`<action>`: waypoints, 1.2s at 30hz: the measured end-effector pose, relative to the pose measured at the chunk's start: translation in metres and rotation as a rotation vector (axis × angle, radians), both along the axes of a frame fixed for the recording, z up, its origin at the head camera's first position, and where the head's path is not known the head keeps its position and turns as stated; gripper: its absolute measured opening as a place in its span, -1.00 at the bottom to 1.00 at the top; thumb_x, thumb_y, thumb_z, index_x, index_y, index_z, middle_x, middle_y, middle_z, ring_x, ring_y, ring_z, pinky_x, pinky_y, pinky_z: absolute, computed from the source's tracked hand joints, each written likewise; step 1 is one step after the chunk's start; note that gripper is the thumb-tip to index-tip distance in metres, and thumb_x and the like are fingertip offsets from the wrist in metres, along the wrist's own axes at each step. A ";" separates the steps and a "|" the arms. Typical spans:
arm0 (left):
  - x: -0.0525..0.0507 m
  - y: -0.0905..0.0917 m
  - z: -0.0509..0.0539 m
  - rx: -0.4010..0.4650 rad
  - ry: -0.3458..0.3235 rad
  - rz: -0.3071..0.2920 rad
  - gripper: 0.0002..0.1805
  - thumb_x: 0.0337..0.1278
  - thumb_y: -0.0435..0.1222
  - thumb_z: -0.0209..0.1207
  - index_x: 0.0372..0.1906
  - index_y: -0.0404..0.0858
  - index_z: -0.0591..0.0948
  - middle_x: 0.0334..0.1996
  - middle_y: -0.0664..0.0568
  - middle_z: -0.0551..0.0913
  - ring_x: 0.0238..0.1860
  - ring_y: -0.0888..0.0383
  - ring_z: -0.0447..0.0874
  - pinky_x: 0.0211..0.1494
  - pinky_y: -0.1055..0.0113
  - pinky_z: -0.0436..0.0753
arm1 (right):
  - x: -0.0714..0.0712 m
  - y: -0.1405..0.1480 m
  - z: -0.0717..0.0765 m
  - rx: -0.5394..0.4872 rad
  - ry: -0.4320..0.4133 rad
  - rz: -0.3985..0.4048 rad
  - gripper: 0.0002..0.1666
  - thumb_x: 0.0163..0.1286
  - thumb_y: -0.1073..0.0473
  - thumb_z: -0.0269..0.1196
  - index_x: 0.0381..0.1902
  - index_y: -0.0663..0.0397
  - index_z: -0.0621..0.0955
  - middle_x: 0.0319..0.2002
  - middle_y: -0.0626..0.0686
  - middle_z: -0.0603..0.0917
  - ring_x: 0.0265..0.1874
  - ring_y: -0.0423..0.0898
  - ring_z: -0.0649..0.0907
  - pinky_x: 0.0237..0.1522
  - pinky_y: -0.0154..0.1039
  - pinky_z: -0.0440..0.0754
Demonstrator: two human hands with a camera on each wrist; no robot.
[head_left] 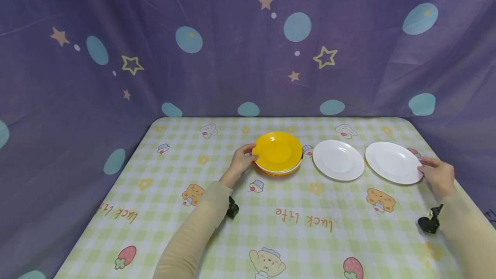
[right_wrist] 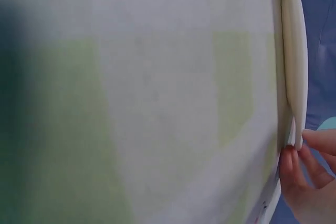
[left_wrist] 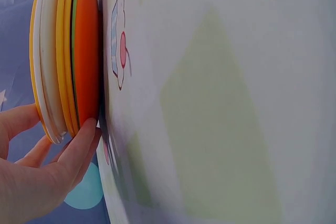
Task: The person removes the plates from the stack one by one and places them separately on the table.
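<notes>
A stack of several plates with a yellow plate [head_left: 278,151] on top stands mid-table; in the left wrist view its edges show yellow, white, green and an orange plate [left_wrist: 87,51] at the bottom. My left hand [head_left: 241,162] holds the stack's left edge, thumb near the top and fingers lower down. On the right lies a white plate [head_left: 393,162], its right rim pinched between the thumb and fingers of my right hand [head_left: 438,176]. Another white plate [head_left: 338,160] lies between the stack and that plate, touched by neither hand.
A green and white checked cloth [head_left: 294,236] with printed cartoon figures covers the table. Behind and beside it hangs a purple curtain [head_left: 232,72] with stars and blue spots. Dark wrist cameras are strapped at both sleeves.
</notes>
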State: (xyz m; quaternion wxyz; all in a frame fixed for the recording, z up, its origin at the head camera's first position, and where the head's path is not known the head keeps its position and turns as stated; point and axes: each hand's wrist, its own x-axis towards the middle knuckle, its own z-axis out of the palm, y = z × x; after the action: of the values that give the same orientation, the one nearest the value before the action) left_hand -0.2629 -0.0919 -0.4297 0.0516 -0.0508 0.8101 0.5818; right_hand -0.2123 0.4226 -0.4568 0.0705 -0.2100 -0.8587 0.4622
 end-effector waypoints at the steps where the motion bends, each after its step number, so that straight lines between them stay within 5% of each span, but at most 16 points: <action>1: 0.000 0.000 0.000 0.002 0.004 -0.001 -0.54 0.01 -0.42 0.14 0.10 -0.26 0.44 0.03 -0.15 0.46 -0.06 0.03 0.42 -0.15 0.33 0.59 | 0.000 -0.001 0.001 0.095 0.004 0.015 -0.45 0.15 0.31 0.10 0.12 0.42 0.36 -0.48 -0.12 0.63 -0.55 -0.63 0.28 -0.64 -0.52 0.45; 4: 0.000 -0.001 0.000 -0.001 0.012 -0.006 -0.54 0.01 -0.43 0.14 0.10 -0.27 0.44 0.03 -0.15 0.46 -0.06 0.04 0.42 -0.17 0.34 0.59 | 0.001 -0.006 0.006 0.266 0.044 0.051 -0.50 0.17 0.27 0.09 0.05 0.48 0.41 -0.24 0.34 0.60 -0.54 -0.64 0.21 -0.61 -0.56 0.38; 6: 0.000 -0.001 0.000 0.000 0.012 -0.007 -0.54 0.00 -0.43 0.14 0.11 -0.26 0.44 0.03 -0.15 0.46 -0.05 0.04 0.42 -0.17 0.34 0.59 | 0.001 -0.010 0.008 0.312 0.075 0.065 -0.53 0.19 0.27 0.08 0.02 0.48 0.43 -0.20 0.41 0.56 -0.55 -0.66 0.20 -0.61 -0.56 0.36; 13: 0.000 -0.001 0.000 -0.005 0.012 -0.011 -0.54 0.01 -0.42 0.14 0.11 -0.25 0.44 0.03 -0.14 0.46 -0.03 0.02 0.41 -0.14 0.32 0.58 | -0.005 -0.033 0.018 0.323 0.146 0.104 -0.58 0.21 0.27 0.09 0.00 0.43 0.47 -0.42 0.18 0.65 -0.60 -0.70 0.24 -0.54 -0.56 0.34; 20: -0.001 -0.001 -0.001 -0.010 0.009 -0.012 -0.53 0.01 -0.42 0.14 0.11 -0.26 0.44 0.03 -0.14 0.45 -0.03 0.02 0.41 -0.14 0.33 0.58 | -0.010 -0.068 0.023 0.323 0.262 0.228 -0.64 0.19 0.33 0.11 -0.10 0.53 0.49 -0.31 0.41 0.58 -0.59 -0.70 0.28 -0.49 -0.63 0.32; 36: -0.001 -0.002 -0.001 -0.007 -0.014 -0.004 -0.53 0.02 -0.41 0.14 0.12 -0.22 0.43 0.05 -0.12 0.44 -0.02 0.04 0.42 -0.10 0.32 0.57 | -0.019 -0.145 0.037 0.223 0.299 0.428 -0.62 0.24 0.29 0.11 -0.02 0.44 0.48 -0.24 0.36 0.60 -0.43 -0.51 0.45 -0.41 -0.69 0.37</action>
State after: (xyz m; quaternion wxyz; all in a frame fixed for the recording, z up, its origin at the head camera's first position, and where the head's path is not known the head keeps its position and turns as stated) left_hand -0.2640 -0.0935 -0.4311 0.0584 -0.0536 0.8119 0.5784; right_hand -0.2314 0.2776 -0.4197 0.1200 0.0558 -0.9091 0.3951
